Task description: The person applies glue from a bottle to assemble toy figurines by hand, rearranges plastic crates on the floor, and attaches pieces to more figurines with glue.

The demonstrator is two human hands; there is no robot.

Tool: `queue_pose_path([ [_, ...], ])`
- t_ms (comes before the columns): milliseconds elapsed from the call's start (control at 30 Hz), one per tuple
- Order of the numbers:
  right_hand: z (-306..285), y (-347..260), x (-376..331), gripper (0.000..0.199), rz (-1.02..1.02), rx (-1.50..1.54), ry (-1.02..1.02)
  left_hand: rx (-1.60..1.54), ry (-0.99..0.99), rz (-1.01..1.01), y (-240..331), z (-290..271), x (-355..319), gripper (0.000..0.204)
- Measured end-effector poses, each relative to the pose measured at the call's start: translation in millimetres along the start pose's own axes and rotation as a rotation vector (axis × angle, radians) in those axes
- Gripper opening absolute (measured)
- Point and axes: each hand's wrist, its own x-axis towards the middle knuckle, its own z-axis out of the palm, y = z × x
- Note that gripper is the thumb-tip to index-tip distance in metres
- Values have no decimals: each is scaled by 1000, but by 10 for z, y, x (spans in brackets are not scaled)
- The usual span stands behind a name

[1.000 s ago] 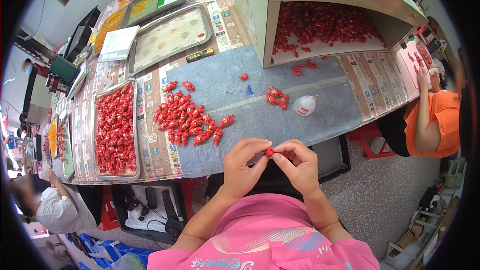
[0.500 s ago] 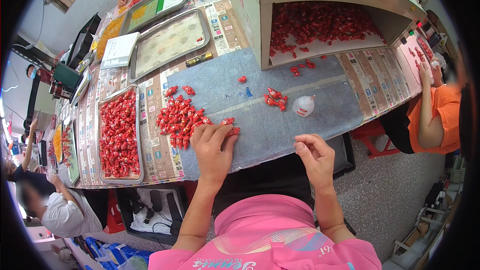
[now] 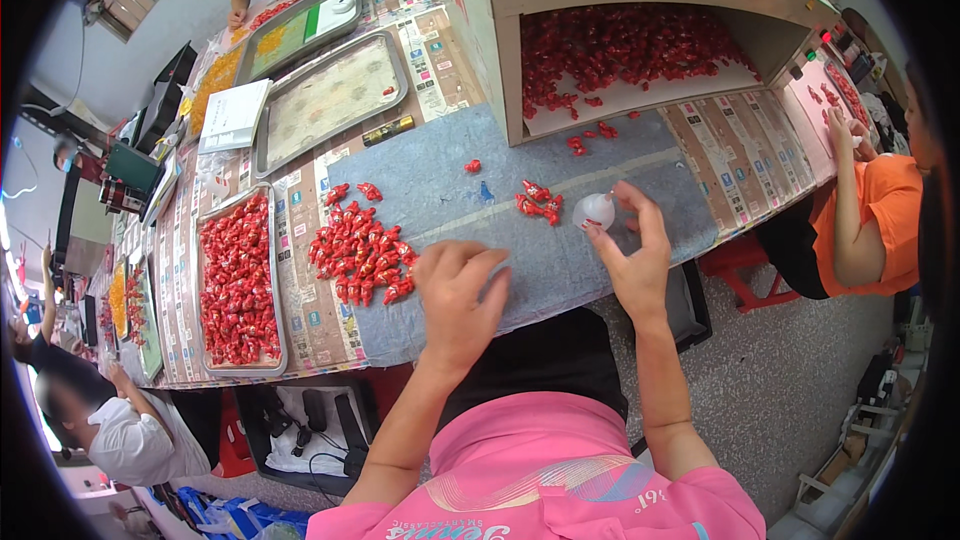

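Note:
My right hand (image 3: pixel 640 262) has its thumb and fingers around a small white squeeze bottle (image 3: pixel 594 208) on the blue-grey mat (image 3: pixel 540 285). Over the near part of the mat, my left hand (image 3: pixel 455 302) is curled with its fingers together; anything inside is hidden. Left of it spreads a loose pile of small red figure-shaped pieces (image 3: pixel 358 252) with pale and yellow details. A little cluster of the same red pieces (image 3: pixel 540 202) lies beside the bottle, and a single red piece (image 3: pixel 473 166) sits farther back.
A metal tray full of red pieces (image 3: pixel 240 285) stands left. Behind are a nearly bare tray (image 3: pixel 330 105), a white box (image 3: pixel 232 118) and a dark cylinder (image 3: pixel 388 130). A large open-fronted cabinet (image 3: pixel 505 60) holds many red pieces. A person in orange (image 3: pixel 872 220) sits right; others work left and behind.
My right hand has moved forward from the mat's near edge to the bottle. My left hand has drawn right, away from the red pile. The view has shifted slightly.

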Motion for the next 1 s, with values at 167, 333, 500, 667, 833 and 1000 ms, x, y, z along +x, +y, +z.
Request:
queue_pose_path([
  [167, 184, 125, 45, 42, 7, 44, -113, -61, 26, -42, 55, 305, 299, 22],
  [333, 155, 239, -37, 34, 82, 128, -103, -73, -115, 24, -99, 559, 444, 17],
  [500, 151, 322, -79, 33, 64, 185, -106, 31, -110, 4, -95, 582, 407, 13],
  [667, 43, 235, -137, 36, 115, 303, -106, -160, -26, -115, 67, 427, 294, 10],
  [833, -28, 46, -333, 41, 146, 417, -178, -777, -112, -358, 139, 215, -2, 16],
  [1000, -30, -210, -510, 41, 193, 448, -345, -1248, -183, -558, 44, 283, -316, 23],
])
